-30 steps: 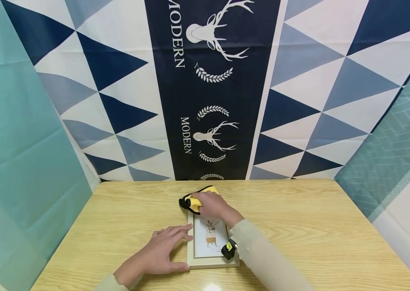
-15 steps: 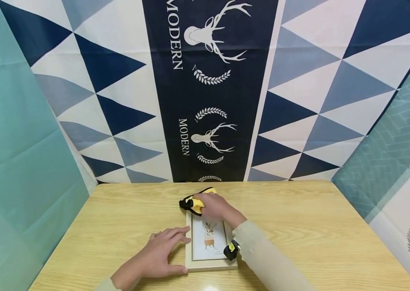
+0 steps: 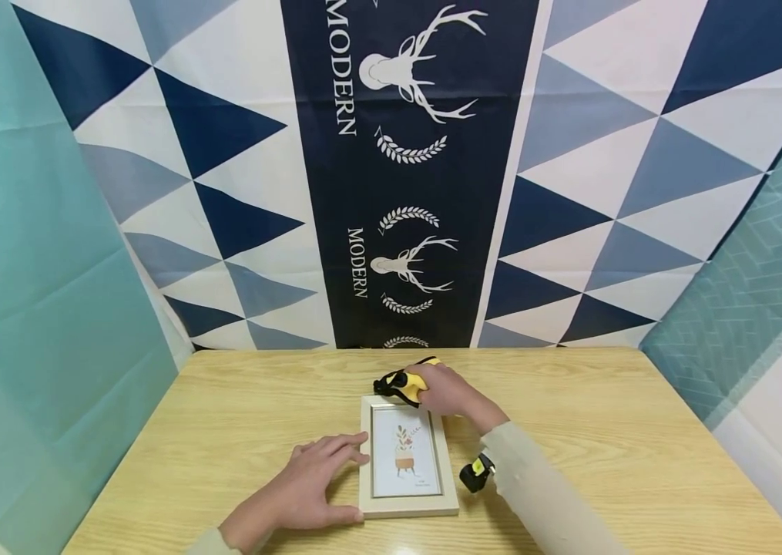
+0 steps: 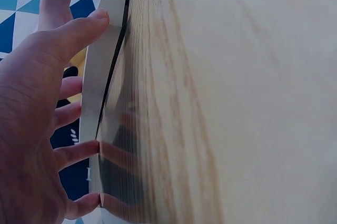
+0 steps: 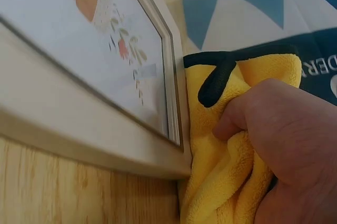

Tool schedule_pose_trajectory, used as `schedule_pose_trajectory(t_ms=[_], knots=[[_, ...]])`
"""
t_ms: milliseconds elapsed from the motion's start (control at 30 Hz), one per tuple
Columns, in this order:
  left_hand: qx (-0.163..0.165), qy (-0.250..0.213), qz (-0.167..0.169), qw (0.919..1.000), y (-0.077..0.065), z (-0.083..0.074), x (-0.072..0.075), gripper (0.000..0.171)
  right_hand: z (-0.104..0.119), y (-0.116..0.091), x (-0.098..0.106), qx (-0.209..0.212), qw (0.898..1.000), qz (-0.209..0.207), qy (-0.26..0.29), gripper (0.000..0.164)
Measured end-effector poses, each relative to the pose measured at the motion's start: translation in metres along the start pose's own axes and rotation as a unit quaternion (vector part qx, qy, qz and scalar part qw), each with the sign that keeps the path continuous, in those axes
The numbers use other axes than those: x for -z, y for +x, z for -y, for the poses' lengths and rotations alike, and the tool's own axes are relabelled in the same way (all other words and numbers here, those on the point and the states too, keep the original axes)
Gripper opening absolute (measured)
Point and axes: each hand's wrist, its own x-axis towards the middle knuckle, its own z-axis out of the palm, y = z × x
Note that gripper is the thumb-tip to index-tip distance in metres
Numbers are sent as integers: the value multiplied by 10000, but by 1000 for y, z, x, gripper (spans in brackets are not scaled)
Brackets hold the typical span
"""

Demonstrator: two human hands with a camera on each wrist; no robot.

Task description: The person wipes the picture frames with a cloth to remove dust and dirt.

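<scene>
A cream picture frame [image 3: 367, 462] lies flat on the wooden table, holding a print [image 3: 404, 455] of a plant in a pot. My left hand [image 3: 307, 482] rests along its left side, fingers spread; in the left wrist view the thumb [image 4: 87, 29] and fingertips touch the frame's edge. My right hand [image 3: 448, 389] grips a bunched yellow cloth [image 5: 210, 182] with black edging at the frame's far edge. In the right wrist view the cloth presses against the frame's outer side [image 5: 184, 103], by a corner. Part of the cloth is hidden under the right hand.
The wooden table [image 3: 571, 447] extends to both sides of the frame. A patterned cloth backdrop [image 3: 404, 177] hangs behind its far edge, with a teal sheet [image 3: 51, 270] at the left. A black wrist camera [image 3: 475, 474] sits on the right wrist.
My right hand has moved right with the yellow cloth, from over the frame's far left corner along its far edge, uncovering the print's upper part. The left hand stays in place.
</scene>
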Motion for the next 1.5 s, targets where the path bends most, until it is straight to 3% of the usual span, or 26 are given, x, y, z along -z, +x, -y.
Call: schedule_pose_trajectory(t_ms=[67,267,433,667,800,1000,1200,1333,1500], knots=[[-22,28,-11,10000,0,0,1,74,-2,-2,2,67,10000,-4,29,27],[-111,16,-43,9999,0,-2,1,73,30,-11,20,-275,9995,135,54,25],[-7,-59,62,10000,1,-1,1,73,34,-4,25,-391,9992,103,27,26],[-17,-53,126,9999,1,-1,3,73,38,7,37,-443,9985,-239,207,42],[1,-61,148,9999,2,1,2,73,39,14,39,-354,9976,-564,203,39],[5,-74,131,9999,3,2,0,74,41,21,28,-359,9962,-791,-86,39],[-24,-40,122,9999,3,3,0,74,38,28,12,-384,9974,-558,-241,44],[-23,-45,147,9999,2,2,1,74,17,40,-5,-241,9986,-313,-364,48],[-58,-33,88,9999,2,1,2,74,-10,59,-29,-202,9950,-192,-960,51]])
